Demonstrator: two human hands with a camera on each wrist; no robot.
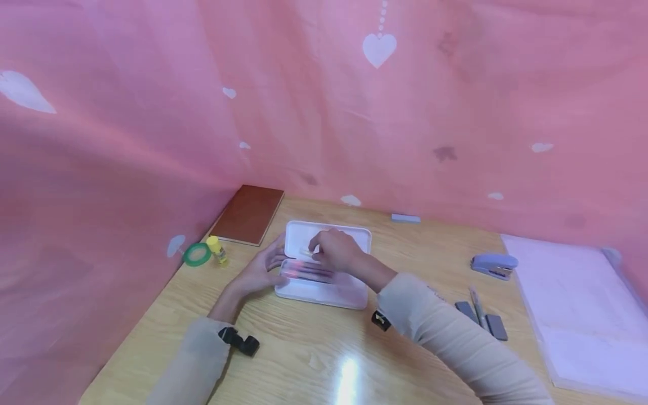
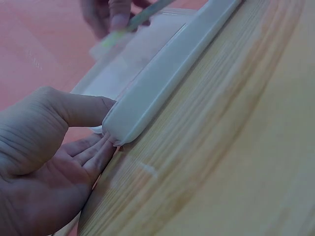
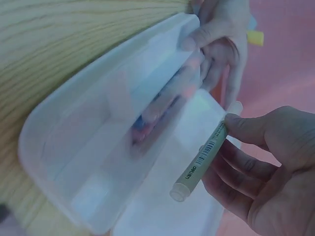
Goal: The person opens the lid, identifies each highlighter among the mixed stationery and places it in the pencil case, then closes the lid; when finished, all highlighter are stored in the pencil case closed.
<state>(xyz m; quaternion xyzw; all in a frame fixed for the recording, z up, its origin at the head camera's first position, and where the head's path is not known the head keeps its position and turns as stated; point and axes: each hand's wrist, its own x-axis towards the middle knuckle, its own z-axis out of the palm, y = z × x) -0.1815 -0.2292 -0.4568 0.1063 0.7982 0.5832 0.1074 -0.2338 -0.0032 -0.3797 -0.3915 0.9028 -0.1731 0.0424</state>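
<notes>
A white pencil case [image 1: 319, 292] lies on the table with its lid [image 1: 296, 236] folded back. Several pens [image 1: 307, 272] lie in its tray, blurred in the right wrist view. At the case's left end, my left hand [image 1: 261, 272] grips the wall; in the left wrist view the thumb [image 2: 88, 109] is on one side and fingers on the other. Above the case, my right hand [image 1: 335, 249] pinches a pale yellow highlighter [image 3: 203, 158] between thumb and fingers. The highlighter is apart from the case, tilted, its printed label facing the right wrist camera.
To the left are a brown notebook [image 1: 249, 215], a glue stick [image 1: 217, 250] and a green tape roll [image 1: 188, 260]. To the right are a purple stapler [image 1: 492, 263], a pen [image 1: 478, 308] between grey blocks [image 1: 497, 327], and a clear-covered white sheet [image 1: 582, 315]. Pink curtain borders the table.
</notes>
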